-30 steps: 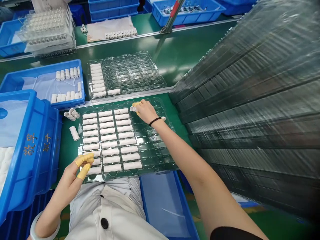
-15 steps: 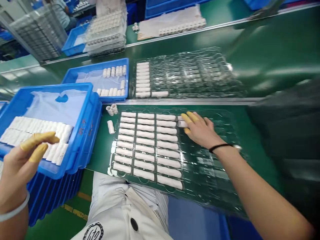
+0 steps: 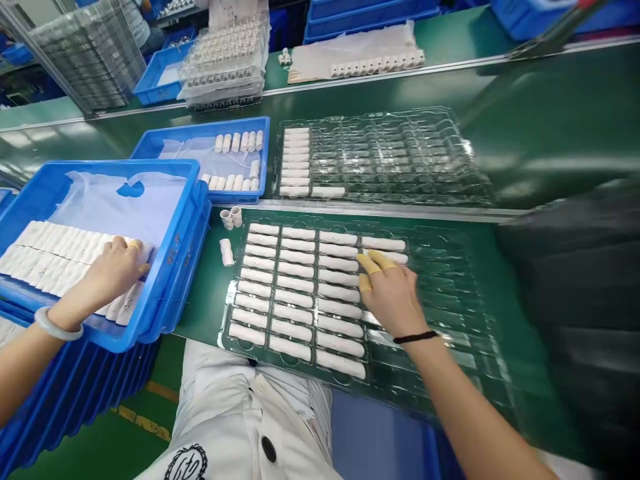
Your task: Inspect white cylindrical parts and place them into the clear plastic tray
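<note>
My left hand (image 3: 113,273) reaches into the upper blue bin (image 3: 193,175), its fingers bent down over the right end of the rows of white tubes (image 3: 63,243). Its fingertips are partly hidden among the tubes. My right hand (image 3: 395,293), with yellow finger covers, is over the near clear tray (image 3: 425,367). Its fingers are closed about the left end of a white tube (image 3: 400,257) lying in the fourth column's second slot. Above that one, another tube (image 3: 384,244) fills the first slot. Three columns to the left hold tubes in every visible slot.
Two upright tubes (image 3: 231,217) and one lying tube (image 3: 227,253) are left of the tray. Behind stand a blue tray (image 3: 200,127) with tubes and a partly filled clear tray (image 3: 390,147). A metal rail (image 3: 390,211) crosses between. Dark material (image 3: 575,300) hangs at right.
My left hand has moved forward and down onto the tubes in the bin. My right hand has shifted slightly nearer, from the fourth column's top slot to the second; the top slot's tube now lies uncovered.
</note>
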Demonstrator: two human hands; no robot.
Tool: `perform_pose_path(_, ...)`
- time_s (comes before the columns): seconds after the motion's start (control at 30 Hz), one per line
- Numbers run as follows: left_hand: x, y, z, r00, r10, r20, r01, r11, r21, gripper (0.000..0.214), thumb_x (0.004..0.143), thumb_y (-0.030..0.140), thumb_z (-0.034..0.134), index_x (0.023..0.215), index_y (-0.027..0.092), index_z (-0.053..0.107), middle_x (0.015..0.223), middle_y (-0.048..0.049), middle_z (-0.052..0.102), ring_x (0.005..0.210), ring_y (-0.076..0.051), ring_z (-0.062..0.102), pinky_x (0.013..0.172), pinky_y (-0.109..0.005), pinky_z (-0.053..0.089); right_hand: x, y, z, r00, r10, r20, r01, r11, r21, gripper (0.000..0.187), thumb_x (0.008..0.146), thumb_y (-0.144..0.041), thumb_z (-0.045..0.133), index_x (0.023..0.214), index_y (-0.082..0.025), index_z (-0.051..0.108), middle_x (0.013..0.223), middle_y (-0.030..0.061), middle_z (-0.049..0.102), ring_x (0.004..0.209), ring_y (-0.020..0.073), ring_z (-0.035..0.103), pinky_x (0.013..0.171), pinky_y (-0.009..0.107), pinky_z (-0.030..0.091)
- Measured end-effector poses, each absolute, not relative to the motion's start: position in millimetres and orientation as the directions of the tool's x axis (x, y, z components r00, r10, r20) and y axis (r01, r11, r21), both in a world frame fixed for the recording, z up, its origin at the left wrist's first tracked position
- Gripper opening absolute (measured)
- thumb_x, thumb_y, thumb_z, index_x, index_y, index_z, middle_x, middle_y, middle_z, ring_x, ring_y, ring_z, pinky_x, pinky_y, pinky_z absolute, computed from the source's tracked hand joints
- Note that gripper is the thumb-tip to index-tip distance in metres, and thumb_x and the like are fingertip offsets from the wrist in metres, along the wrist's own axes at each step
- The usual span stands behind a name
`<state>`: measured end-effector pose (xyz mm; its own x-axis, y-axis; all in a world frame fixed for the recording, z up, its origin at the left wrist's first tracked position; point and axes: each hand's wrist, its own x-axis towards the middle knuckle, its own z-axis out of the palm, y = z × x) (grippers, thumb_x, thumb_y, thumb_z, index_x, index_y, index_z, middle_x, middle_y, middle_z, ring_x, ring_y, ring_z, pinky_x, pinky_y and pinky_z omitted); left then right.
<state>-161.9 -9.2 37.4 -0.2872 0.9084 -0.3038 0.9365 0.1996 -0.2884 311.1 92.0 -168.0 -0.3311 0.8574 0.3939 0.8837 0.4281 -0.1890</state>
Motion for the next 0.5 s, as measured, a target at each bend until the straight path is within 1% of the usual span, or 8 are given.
perform_pose_path(0.07,-154,-10,42,-0.271,0.902,-0.336,0.933,0.159,-0.324,0.055,0.091,0.034,0.04,0.129,-0.004,0.055,0.106,-0.0315,0.06,0.107,-0.048,0.06,0.088,-0.051,0.047,307,79,-170,-0.324,0.841,0.434,0.871,0.444,-0.21,0.034,0.095,-0.019,0.045,0.12,-0.011,0.065,0.122,0.0221,0.066,0.114,0.0306,0.06,0.099,0.047,0.045)
perform_pose_path(0.13,-154,-9,44,-0.279,0.887,-0.369,0.934,0.161,-0.318,0.063,0.093,0.033,0.036,0.142,-0.006,0.043,0.105,-0.0299,0.06,0.105,-0.047,0.063,0.086,-0.048,0.047,301,66,-171,-0.288,0.804,0.519,0.82,0.488,-0.3,0.03,0.095,-0.018,0.047,0.117,-0.013,0.067,0.118,0.0192,0.069,0.111,0.0287,0.062,0.099,0.047,0.046)
perform_pose_path(0.2,-161,-6,40,-0.315,0.87,-0.379,0.935,0.216,-0.281,0.072,0.093,0.034,0.036,0.15,-0.009,0.027,0.109,-0.0323,0.059,0.103,-0.046,0.064,0.082,-0.045,0.049,296,53,-172,-0.232,0.782,0.578,0.769,0.512,-0.383,0.029,0.094,-0.016,0.048,0.114,-0.016,0.068,0.115,0.0164,0.07,0.107,0.0272,0.063,0.098,0.049,0.046)
perform_pose_path(0.27,-168,0,34,-0.354,0.85,-0.391,0.928,0.269,-0.257,0.077,0.092,0.032,0.036,0.152,-0.012,0.017,0.113,-0.0368,0.059,0.105,-0.047,0.064,0.08,-0.045,0.049,290,42,-172,-0.196,0.787,0.585,0.758,0.5,-0.419,0.029,0.094,-0.014,0.048,0.113,-0.019,0.069,0.113,0.0144,0.071,0.105,0.0263,0.064,0.097,0.049,0.048)
perform_pose_path(0.33,-171,6,30,-0.375,0.832,-0.409,0.925,0.305,-0.228,0.08,0.089,0.03,0.039,0.152,-0.014,0.015,0.119,-0.039,0.057,0.11,-0.048,0.062,0.084,-0.046,0.048,284,33,-171,-0.174,0.796,0.581,0.757,0.485,-0.438,0.03,0.094,-0.014,0.048,0.113,-0.02,0.07,0.112,0.0134,0.072,0.103,0.0256,0.065,0.095,0.049,0.05)
perform_pose_path(0.4,-168,11,36,-0.378,0.813,-0.444,0.925,0.353,-0.142,0.084,0.084,0.029,0.045,0.151,-0.013,0.017,0.125,-0.0376,0.056,0.115,-0.046,0.06,0.087,-0.046,0.048,279,26,-170,-0.152,0.795,0.588,0.74,0.485,-0.465,0.028,0.095,-0.013,0.048,0.111,-0.02,0.07,0.109,0.0128,0.073,0.101,0.0249,0.066,0.093,0.047,0.051)
perform_pose_path(0.47,-160,11,52,-0.399,0.802,-0.445,0.898,0.439,-0.014,0.085,0.08,0.031,0.051,0.151,-0.009,0.024,0.126,-0.031,0.058,0.109,-0.04,0.062,0.086,-0.044,0.05,274,20,-166,-0.132,0.789,0.6,0.713,0.496,-0.496,0.027,0.095,-0.014,0.048,0.11,-0.02,0.07,0.106,0.0123,0.074,0.1,0.0249,0.067,0.092,0.047,0.052)
perform_pose_path(0.5,-154,8,63,-0.406,0.816,-0.411,0.879,0.471,0.069,0.082,0.079,0.033,0.053,0.148,-0.006,0.033,0.12,-0.0261,0.062,0.102,-0.037,0.064,0.082,-0.043,0.052,271,16,-163,-0.127,0.784,0.607,0.7,0.505,-0.506,0.027,0.095,-0.014,0.048,0.11,-0.02,0.07,0.104,0.012,0.074,0.099,0.0248,0.068,0.091,0.046,0.053)
